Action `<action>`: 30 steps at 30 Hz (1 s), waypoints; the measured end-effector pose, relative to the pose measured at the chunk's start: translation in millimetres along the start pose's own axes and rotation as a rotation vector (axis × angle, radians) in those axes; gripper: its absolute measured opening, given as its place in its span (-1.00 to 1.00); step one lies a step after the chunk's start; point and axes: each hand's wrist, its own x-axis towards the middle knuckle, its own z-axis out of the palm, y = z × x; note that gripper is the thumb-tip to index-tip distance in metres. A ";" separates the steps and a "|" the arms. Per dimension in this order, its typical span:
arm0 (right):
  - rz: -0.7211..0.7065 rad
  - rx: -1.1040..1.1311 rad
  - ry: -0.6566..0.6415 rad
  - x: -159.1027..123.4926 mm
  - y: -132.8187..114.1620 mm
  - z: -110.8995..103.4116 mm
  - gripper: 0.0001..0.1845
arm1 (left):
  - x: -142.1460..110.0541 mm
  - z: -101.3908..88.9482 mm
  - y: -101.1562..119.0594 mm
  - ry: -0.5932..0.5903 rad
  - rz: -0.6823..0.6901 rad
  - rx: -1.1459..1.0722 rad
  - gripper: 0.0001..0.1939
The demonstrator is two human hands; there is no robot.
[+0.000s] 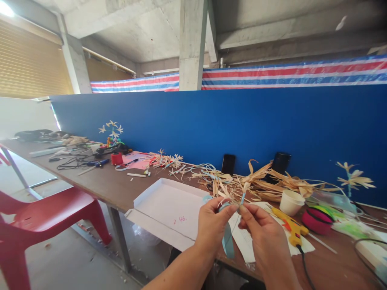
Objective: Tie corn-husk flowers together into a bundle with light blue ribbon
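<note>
Pinched together at the fingertips, the left hand and right hand grip the base of a dried-husk flower with a blue-wrapped stem, the bloom just above the fingers. Blue ribbon hangs between them. Left of them sits a white box lid; right, a yellow glue gun and a paper cup.

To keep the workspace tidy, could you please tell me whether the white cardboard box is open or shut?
Open: no lid covers the white cardboard box, and its inner base, with red writing, is visible.
</note>
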 end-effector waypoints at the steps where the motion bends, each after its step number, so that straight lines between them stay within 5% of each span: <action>1: -0.009 -0.020 0.005 1.4 -1.0 -1.1 -0.64 | 0.7 -2.2 1.0 0.002 0.005 0.059 -0.72; 5: -0.038 -0.111 0.012 6.2 -2.8 -4.3 -0.59 | 2.1 -9.5 5.1 0.048 0.071 0.357 -0.76; 17: -0.081 -0.318 0.077 10.0 -12.9 -4.5 -0.61 | -25.2 -21.0 26.0 0.090 0.630 1.236 -0.84; 23: -0.108 -0.291 0.034 7.4 -7.2 -4.5 -0.58 | -21.0 -15.0 56.1 0.078 0.851 1.367 -0.84; 30: -0.110 -0.268 0.020 3.5 -11.0 -7.9 -0.62 | 0.6 0.2 82.6 -0.055 0.933 1.534 -0.76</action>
